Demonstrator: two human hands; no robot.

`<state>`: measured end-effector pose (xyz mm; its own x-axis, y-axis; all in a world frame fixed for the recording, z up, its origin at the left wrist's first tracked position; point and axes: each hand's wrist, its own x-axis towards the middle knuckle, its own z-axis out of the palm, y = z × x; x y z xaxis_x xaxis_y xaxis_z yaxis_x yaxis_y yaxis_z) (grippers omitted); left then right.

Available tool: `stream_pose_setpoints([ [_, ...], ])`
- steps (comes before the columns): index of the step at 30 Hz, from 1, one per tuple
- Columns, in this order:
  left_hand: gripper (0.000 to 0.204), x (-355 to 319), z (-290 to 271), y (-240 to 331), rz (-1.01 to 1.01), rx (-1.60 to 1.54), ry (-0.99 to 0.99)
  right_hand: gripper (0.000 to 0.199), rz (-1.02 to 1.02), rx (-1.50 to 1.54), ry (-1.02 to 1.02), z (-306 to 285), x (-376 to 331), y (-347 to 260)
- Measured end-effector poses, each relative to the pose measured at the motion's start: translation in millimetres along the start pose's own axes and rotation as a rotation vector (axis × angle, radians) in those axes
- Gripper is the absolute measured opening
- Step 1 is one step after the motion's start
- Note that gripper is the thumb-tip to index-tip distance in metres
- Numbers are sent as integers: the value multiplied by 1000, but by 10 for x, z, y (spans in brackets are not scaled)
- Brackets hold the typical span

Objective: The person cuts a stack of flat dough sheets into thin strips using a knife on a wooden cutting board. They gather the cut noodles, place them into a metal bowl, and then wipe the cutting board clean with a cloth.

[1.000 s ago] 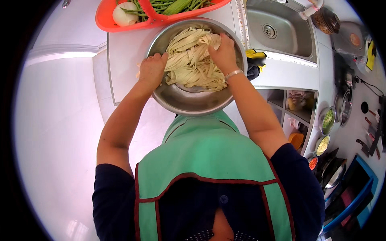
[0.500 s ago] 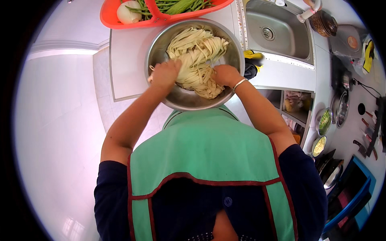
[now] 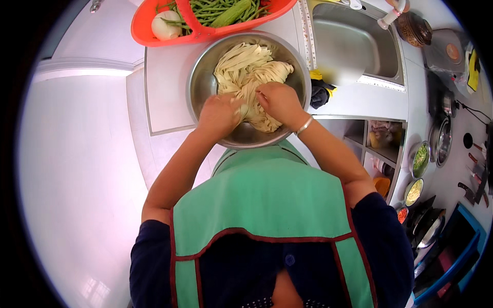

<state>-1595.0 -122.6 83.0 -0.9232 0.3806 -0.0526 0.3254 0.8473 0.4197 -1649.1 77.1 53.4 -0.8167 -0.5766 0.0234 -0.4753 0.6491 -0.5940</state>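
A large steel bowl (image 3: 203,72) stands on the white counter and holds a heap of pale flat noodles (image 3: 241,64). Both hands are inside it at the near side. My left hand (image 3: 218,115) is closed around a bunch of noodles. Just right of it, my right hand (image 3: 277,100), with a silver bangle on the wrist, grips the same bunch, and the fingers of the two hands almost touch.
An orange basket (image 3: 149,36) with green beans, a cucumber and an onion sits behind the bowl. A steel sink (image 3: 354,46) lies to the right, a dark cloth (image 3: 321,95) at its corner. Small bowls of chopped ingredients (image 3: 418,172) and pans stand lower right.
Both hands moved from the bowl's left and right rims to the near middle and closed on the noodles, pulling the heap toward me.
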Motion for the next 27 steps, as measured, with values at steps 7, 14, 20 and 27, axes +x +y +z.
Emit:
stream_pose_setpoints([
  [7,32,145,124,-158,40,-115,355,31,-158,-162,-48,113,9,-104],
  [14,23,161,94,-448,-18,-260,368,30,-31,-68,433,-68,-292,-131],
  [20,26,420,-57,230,172,-484,285,22,109,-140,306,-429,-494,-213],
  [27,28,1111,260,1336,369,-739,82,25,216,-58,561,-1258,-1160,27],
])
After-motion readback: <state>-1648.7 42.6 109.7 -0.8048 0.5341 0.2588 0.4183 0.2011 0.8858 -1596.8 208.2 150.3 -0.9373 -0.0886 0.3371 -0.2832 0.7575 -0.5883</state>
